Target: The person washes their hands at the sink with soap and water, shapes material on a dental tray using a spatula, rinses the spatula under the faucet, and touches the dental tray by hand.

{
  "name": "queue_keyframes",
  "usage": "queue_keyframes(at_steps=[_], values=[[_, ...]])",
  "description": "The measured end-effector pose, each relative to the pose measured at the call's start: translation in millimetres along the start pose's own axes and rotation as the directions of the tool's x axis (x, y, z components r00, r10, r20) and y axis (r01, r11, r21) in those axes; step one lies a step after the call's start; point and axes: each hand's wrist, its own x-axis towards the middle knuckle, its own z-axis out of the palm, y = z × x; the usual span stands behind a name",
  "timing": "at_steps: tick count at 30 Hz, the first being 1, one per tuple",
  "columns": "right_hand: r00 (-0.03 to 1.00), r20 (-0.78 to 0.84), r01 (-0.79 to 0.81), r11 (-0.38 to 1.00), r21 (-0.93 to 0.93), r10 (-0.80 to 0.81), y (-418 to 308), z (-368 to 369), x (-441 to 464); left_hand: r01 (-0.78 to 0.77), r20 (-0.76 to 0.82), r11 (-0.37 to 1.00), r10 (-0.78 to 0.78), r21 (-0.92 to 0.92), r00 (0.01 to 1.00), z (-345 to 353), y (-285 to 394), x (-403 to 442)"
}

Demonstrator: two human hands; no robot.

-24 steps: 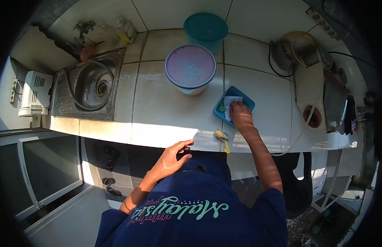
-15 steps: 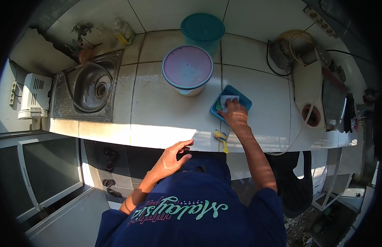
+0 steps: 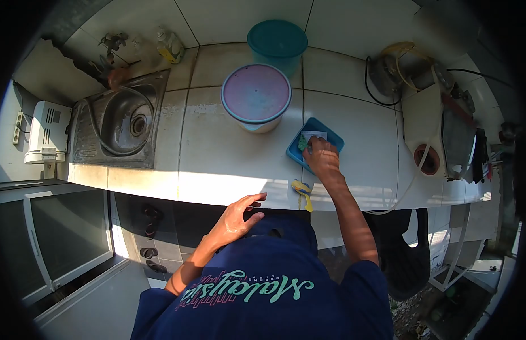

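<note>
My right hand point(image 3: 323, 157) reaches into a small blue plastic tub point(image 3: 336, 137), fingers curled down and drawn together. By the fingertips lie a white packet or piece of paper point(image 3: 315, 135) and a crumpled green thing point(image 3: 302, 143). Whatever the fingers grip is mostly hidden under the hand. My left hand point(image 3: 236, 218) hovers at the counter's front edge, looking wet, thumb and fingers apart, holding nothing. Between the hands, near the edge, sits a small yellow and bluish-grey object point(image 3: 302, 192) whose kind I cannot make out.
Behind the tub stand a pink-lidded container point(image 3: 256, 93) and a teal lidded container point(image 3: 277, 39). A steel sink point(image 3: 118, 122) with a hose is on the left, a bottle point(image 3: 170, 46) behind it. A cream machine point(image 3: 424, 116) with a cable occupies the right.
My right fingers have shifted slightly left inside the tub, and more of the white piece's edge is covered. The left hand has stayed nearly still. The view has moved a little.
</note>
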Motion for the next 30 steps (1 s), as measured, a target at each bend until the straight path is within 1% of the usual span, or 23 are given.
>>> queue_keyframes(at_steps=[2, 3, 5, 6, 8, 9, 11, 12, 14, 18, 20, 24, 26, 27, 29, 30], values=[[0.999, 0.043, 0.022, 0.998, 0.062, -0.024, 5, -3, 1, 0.003, -0.006, 1.000, -0.003, -0.007, 1.000, 1, -1, 0], [0.999, 0.044, 0.023, 0.998, 0.061, -0.025, 8, -3, 0, 0.003, -0.007, 1.000, -0.003, -0.009, 1.000, 1, -1, -1], [0.997, 0.002, 0.077, 0.996, 0.039, -0.077, 12, -2, -2, 0.000, -0.007, 1.000, 0.000, -0.003, 1.000, 1, -1, -1], [0.997, 0.003, 0.076, 0.996, 0.039, -0.077, 10, -3, -2, 0.000, -0.007, 1.000, -0.001, -0.003, 1.000, 1, -2, -1], [1.000, -0.007, 0.000, 0.995, 0.102, 0.001, 5, -5, -2, -0.014, -0.001, 1.000, 0.014, 0.004, 1.000, 3, -4, -1], [1.000, -0.007, -0.002, 0.995, 0.102, 0.003, 4, -8, -3, -0.014, 0.001, 1.000, 0.014, 0.005, 1.000, 3, -3, -1], [0.990, 0.016, 0.140, 0.989, 0.038, -0.140, 4, -12, -3, 0.003, 0.012, 1.000, -0.003, 0.015, 1.000, 3, -2, 1], [0.990, 0.015, 0.137, 0.990, 0.038, -0.137, 6, -9, -1, 0.002, 0.015, 1.000, -0.003, 0.016, 1.000, 3, -2, 1], [0.981, 0.034, 0.195, 0.977, -0.081, -0.193, 11, 0, 6, -0.003, 0.011, 1.000, 0.002, 0.024, 1.000, 4, -2, 3], [0.971, 0.066, 0.235, 0.966, -0.104, -0.229, 11, -1, 12, -0.015, -0.004, 1.000, 0.015, 0.028, 1.000, 3, -3, 2], [0.975, 0.111, 0.201, 0.976, -0.080, -0.192, 8, -7, 12, 0.000, -0.008, 1.000, 0.001, 0.021, 1.000, 3, -5, 2], [0.973, 0.101, 0.212, 0.977, -0.035, -0.207, 8, -19, 7, 0.030, -0.001, 1.000, -0.030, 0.004, 1.000, 3, -6, 1], [0.990, 0.070, 0.124, 0.992, -0.009, -0.123, 8, -25, 5, 0.024, -0.009, 1.000, -0.024, -0.003, 1.000, 2, -7, 0], [0.989, 0.072, 0.126, 0.992, -0.009, -0.125, 8, -29, 3, 0.026, -0.011, 1.000, -0.026, -0.005, 1.000, 2, -8, 0], [0.998, 0.034, 0.048, 0.997, -0.062, -0.046, 10, -35, 0, 0.018, -0.018, 1.000, -0.018, -0.012, 1.000, 2, -10, 0], [0.998, 0.034, 0.047, 0.997, -0.063, -0.045, 12, -35, -1, 0.018, -0.017, 1.000, -0.018, -0.013, 1.000, 2, -10, 0]])
